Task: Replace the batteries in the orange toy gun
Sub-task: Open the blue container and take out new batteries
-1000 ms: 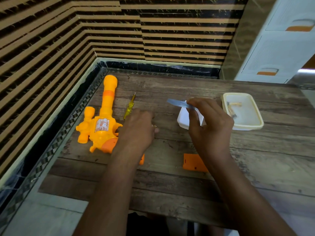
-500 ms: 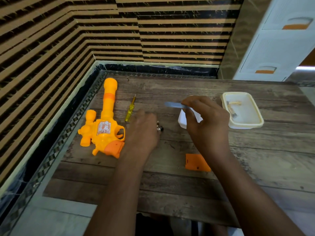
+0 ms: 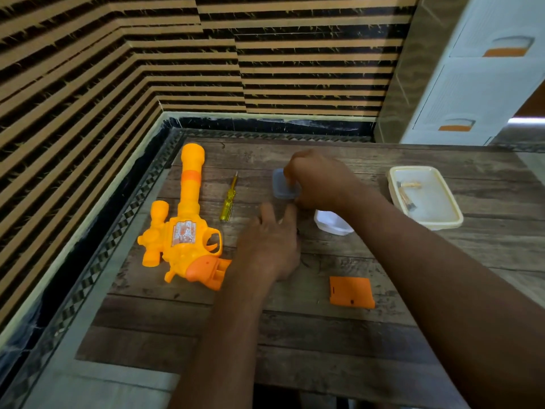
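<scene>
1. The right hand (image 3: 321, 181) has its fingers curled down onto a small blue lid (image 3: 283, 185), gripping it at the lid's right edge; the lid lies low over the wooden table (image 3: 295, 349). The left hand (image 3: 269, 246) holds nothing that shows: its fingers are stretched forward and relaxed, palm down on the table, the fingertips pointing at the lid.
2. Nearest, right of the left wrist, an orange battery cover (image 3: 351, 291) lies flat and apart from everything else.
3. The orange toy gun (image 3: 182, 231) lies on its side at the table's left edge, just left of the left hand, barrel pointing away, with the open end of its grip facing the wrist. A silver-and-orange sticker (image 3: 184, 233) on its body is too blurred to read.
4. A small white tub (image 3: 331, 223) sits partly under the right forearm.
5. A yellow screwdriver (image 3: 228, 199) lies between the barrel and the lid, parallel to the barrel.
6. At far right, a cream tray (image 3: 442, 224) holds a few small pieces too tiny to name.
7. Beyond it stands a white drawer cabinet (image 3: 477, 84) with orange handles.
</scene>
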The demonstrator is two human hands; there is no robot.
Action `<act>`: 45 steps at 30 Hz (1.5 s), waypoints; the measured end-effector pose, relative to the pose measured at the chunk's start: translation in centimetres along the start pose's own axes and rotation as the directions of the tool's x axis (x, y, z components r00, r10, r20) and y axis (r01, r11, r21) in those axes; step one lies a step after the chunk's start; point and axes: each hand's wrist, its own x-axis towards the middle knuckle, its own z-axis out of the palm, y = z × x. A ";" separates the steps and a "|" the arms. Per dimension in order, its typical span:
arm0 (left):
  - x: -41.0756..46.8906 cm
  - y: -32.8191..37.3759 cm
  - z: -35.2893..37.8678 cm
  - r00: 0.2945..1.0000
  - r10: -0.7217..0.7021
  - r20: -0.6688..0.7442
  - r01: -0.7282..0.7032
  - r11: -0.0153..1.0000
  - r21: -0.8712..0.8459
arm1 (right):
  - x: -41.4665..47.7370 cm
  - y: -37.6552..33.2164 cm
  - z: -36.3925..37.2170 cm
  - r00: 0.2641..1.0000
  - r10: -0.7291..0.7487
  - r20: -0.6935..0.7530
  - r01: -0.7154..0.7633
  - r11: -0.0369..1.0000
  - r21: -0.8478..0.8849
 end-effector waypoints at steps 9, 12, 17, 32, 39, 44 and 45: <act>0.1 0.9 0.7 0.997 0.034 -0.071 -0.030 0.998 0.057 | 0.6 2.0 0.1 0.998 -0.023 0.052 0.015 0.990 0.138; 0.3 1.1 1.0 0.993 0.035 -0.110 -0.029 0.998 0.054 | -1.5 2.2 0.1 0.995 0.070 -0.071 -0.054 0.978 0.201; 0.6 1.4 1.4 0.986 0.018 -0.167 -0.013 1.000 0.028 | -7.8 1.6 1.1 0.904 0.337 -0.262 -0.235 0.905 0.354; 2.1 5.3 0.6 0.813 0.138 -0.565 -0.309 0.925 -0.220 | -10.5 2.7 4.1 0.725 0.686 -0.068 -0.505 0.596 0.624; 2.1 8.2 0.6 0.789 0.168 -0.591 -0.254 0.965 -0.066 | -12.9 4.3 3.3 0.723 0.680 -0.120 -0.440 0.588 0.679; 1.8 8.9 1.1 0.783 0.240 -0.574 -0.273 0.961 0.029 | -13.7 4.3 2.8 0.764 0.628 -0.150 -0.412 0.653 0.636; 1.8 8.8 1.3 0.819 0.233 -0.525 -0.261 0.965 0.022 | -13.8 4.3 2.8 0.766 0.627 -0.144 -0.415 0.652 0.634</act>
